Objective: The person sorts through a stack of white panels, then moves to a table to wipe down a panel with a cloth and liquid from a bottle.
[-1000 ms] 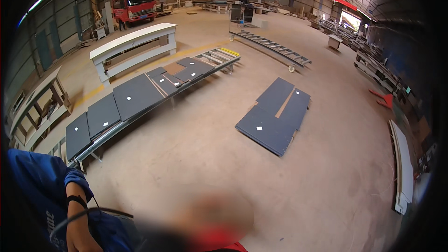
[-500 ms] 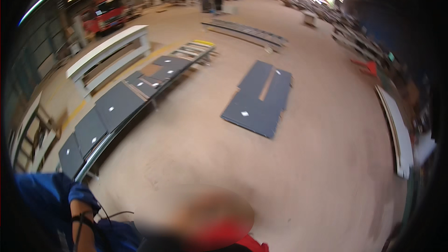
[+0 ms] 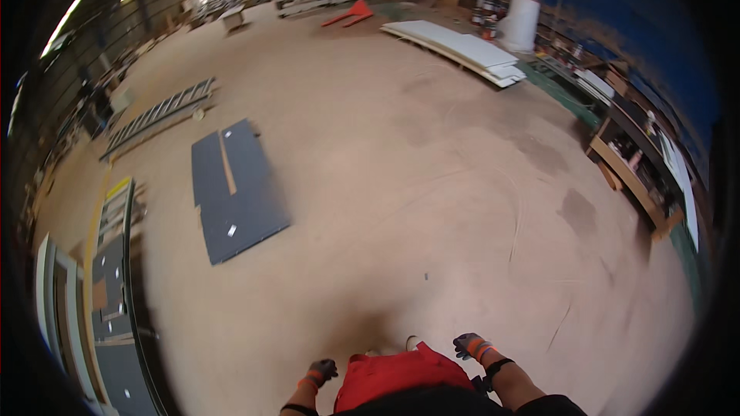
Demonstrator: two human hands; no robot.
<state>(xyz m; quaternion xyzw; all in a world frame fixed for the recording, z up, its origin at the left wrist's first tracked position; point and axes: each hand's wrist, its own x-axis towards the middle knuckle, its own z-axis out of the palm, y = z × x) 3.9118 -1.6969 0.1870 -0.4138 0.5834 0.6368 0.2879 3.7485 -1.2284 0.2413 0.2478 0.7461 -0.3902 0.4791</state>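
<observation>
Both of my hands wear dark work gloves with orange cuffs. My left hand (image 3: 327,370) is at the lower middle, left of the red cloth (image 3: 401,379) on my front, its fingers curled in like a fist with nothing visible in them. On the other side of that cloth, my right hand (image 3: 467,345) hangs over the floor, loosely bent, a little space between its fingers. It holds nothing that I can see. Neither hand touches any object. Dark grey panels (image 3: 245,219) with white labels lie farther off at left.
A long rack (image 3: 116,316) carrying more grey panels runs down the left edge. Behind the panels stands a slatted frame (image 3: 162,114). White boards (image 3: 455,42), a red pallet jack (image 3: 351,14) and a white roll (image 3: 521,21) are at the back. A cluttered workbench (image 3: 632,173) lines the right.
My view has swung right, so the panels and racks shifted left. The person's blue-sleeved arm at lower left is out of view. Both my gloved hands now show.
</observation>
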